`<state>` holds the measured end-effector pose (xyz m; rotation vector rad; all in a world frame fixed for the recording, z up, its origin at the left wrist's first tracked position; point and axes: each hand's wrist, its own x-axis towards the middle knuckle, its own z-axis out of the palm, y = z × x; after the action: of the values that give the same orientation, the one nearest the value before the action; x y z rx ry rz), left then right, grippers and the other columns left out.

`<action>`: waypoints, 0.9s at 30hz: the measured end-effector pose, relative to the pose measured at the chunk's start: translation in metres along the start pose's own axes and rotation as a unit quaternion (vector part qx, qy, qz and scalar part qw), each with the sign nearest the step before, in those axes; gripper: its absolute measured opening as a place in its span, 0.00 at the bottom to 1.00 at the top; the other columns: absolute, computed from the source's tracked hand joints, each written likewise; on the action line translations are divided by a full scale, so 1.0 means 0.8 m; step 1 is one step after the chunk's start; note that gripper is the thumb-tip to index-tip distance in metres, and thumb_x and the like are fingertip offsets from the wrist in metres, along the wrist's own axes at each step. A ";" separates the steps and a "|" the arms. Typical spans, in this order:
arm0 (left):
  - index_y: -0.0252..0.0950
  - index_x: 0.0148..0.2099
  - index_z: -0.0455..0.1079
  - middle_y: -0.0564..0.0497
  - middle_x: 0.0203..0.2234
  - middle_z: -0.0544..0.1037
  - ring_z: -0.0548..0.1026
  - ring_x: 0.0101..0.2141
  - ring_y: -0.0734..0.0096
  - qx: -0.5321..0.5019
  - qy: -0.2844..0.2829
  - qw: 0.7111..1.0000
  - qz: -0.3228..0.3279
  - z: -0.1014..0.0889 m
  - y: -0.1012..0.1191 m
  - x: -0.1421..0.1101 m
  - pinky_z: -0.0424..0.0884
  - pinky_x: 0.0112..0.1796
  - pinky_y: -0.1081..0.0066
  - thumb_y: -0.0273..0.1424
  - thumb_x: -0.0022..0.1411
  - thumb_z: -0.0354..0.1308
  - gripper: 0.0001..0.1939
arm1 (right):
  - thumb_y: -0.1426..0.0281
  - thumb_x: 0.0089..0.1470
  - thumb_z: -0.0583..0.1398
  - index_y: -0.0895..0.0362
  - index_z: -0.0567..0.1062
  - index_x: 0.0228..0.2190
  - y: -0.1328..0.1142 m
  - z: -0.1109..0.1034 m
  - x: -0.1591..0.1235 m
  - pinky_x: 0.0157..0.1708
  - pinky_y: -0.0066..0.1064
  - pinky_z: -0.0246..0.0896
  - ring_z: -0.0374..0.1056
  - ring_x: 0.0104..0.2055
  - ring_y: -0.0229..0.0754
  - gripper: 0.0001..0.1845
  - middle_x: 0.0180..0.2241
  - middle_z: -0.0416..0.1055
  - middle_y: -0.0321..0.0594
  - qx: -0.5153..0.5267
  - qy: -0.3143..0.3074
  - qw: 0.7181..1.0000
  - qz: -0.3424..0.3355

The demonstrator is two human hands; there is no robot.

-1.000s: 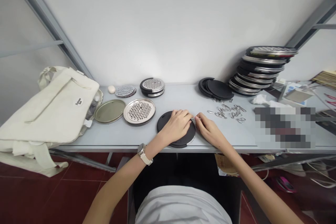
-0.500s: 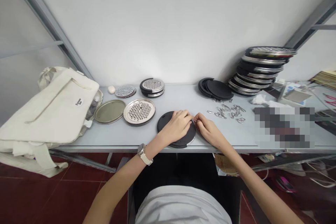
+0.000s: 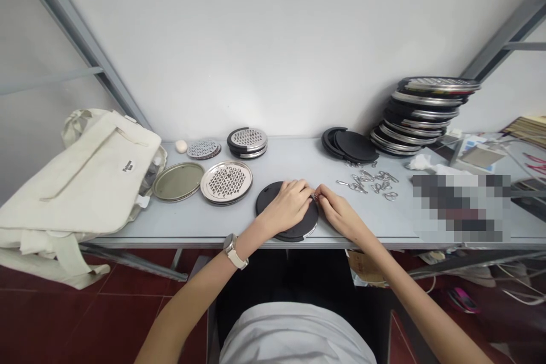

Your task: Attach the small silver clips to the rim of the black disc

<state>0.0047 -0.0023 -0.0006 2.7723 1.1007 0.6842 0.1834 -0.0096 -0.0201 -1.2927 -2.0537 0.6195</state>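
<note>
In front of me, at the table's near edge, a round black disc (image 3: 265, 198) with a strip of metal rim lies flat. My left hand (image 3: 290, 205) rests across its top, fingers bent together and pressing near the right edge. At that same edge my right hand (image 3: 335, 210) is closed in a pinch on a small shiny metal piece, largely hidden by the fingers. It resembles the loose metal clips (image 3: 358, 185) scattered to the right. Both sets of fingertips nearly meet.
Left are perforated grater discs (image 3: 227, 182), a plain metal disc (image 3: 179, 180), a small grater stack (image 3: 249, 139) and a cream bag (image 3: 94, 170). Black discs (image 3: 356, 146) lie at the back right, beside a tall leaning stack (image 3: 420, 116). A blurred patch (image 3: 463, 207) covers the right.
The fingertips of my right hand have shifted slightly up and left along the disc's edge. My left hand and the disc stay almost where they were.
</note>
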 end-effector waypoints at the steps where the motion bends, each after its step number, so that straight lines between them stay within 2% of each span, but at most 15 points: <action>1: 0.35 0.47 0.65 0.47 0.41 0.69 0.68 0.44 0.64 0.000 0.000 1.000 0.000 0.000 0.000 0.000 0.61 0.50 0.62 0.27 0.70 0.44 0.09 | 0.67 0.62 0.44 0.52 0.58 0.30 0.000 0.000 0.000 0.31 0.31 0.55 0.62 0.27 0.42 0.09 0.25 0.62 0.34 -0.001 0.001 1.000 0.002; 23: 0.35 0.47 0.65 0.47 0.41 0.69 0.68 0.45 0.64 0.007 0.002 1.000 -0.002 -0.001 0.001 0.000 0.61 0.50 0.63 0.27 0.69 0.45 0.09 | 0.71 0.60 0.48 0.53 0.60 0.29 0.008 0.006 0.001 0.30 0.29 0.54 0.60 0.26 0.39 0.07 0.24 0.61 0.31 0.006 0.018 1.000 -0.009; 27: 0.35 0.48 0.65 0.47 0.41 0.69 0.68 0.45 0.63 0.018 0.008 1.000 -0.012 0.000 0.002 0.000 0.61 0.49 0.62 0.28 0.69 0.46 0.09 | 0.69 0.59 0.50 0.53 0.60 0.32 0.011 0.007 0.000 0.28 0.28 0.54 0.59 0.24 0.38 0.03 0.24 0.60 0.30 0.012 0.037 0.999 0.009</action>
<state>0.0056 -0.0032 -0.0002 2.7832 1.1594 0.6921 0.1847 -0.0066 -0.0297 -1.3020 -1.9711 0.5931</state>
